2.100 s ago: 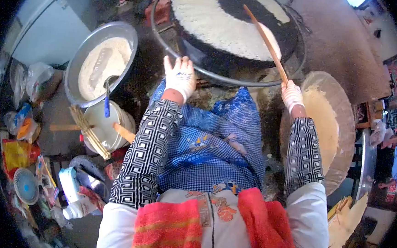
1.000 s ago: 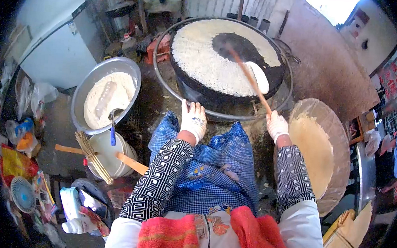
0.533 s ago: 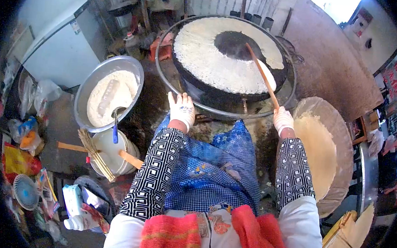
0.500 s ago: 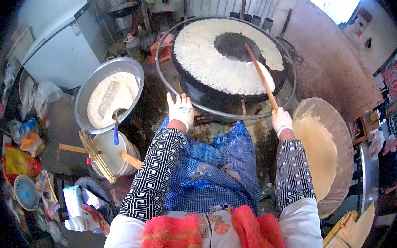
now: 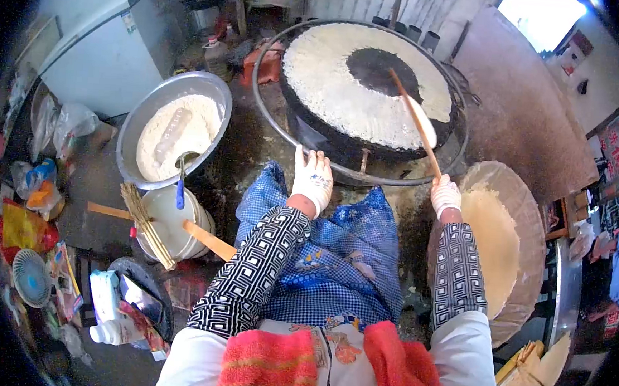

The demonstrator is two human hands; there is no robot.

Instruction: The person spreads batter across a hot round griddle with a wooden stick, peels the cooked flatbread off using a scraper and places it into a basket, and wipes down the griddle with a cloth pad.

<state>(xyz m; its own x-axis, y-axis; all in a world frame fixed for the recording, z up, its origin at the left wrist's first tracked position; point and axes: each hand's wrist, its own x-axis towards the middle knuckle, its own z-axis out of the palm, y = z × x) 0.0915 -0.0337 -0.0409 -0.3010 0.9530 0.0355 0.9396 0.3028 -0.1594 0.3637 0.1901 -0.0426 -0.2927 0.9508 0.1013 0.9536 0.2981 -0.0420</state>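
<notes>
My right hand (image 5: 446, 195), in a white glove, grips the handle of a long wooden spreader (image 5: 416, 121). The spreader slants across a large round black griddle (image 5: 384, 72), against a thick ridge of pale batter (image 5: 425, 123). A ring of whitish batter (image 5: 324, 86) covers much of the griddle around a bare dark middle. At the near side, my gloved left hand (image 5: 313, 181) rests its outstretched fingers against the metal ring (image 5: 261, 100) around the griddle, thumb apart. Whether those fingers curl round the rim I cannot tell.
Left stands a metal basin (image 5: 223, 126) of flour with a blue-handled ladle (image 5: 180, 192). Below it, a white bucket (image 5: 204, 218) carries a straw brush (image 5: 148, 228) and a wooden paddle (image 5: 209, 240). Right is a wide lined container (image 5: 526, 280) of tan, flat-looking contents.
My left hand has moved right along the metal ring. The batter ridge by the spreader looks narrower, and the gap in the batter ring at the right is smaller. My view has shifted slightly.
</notes>
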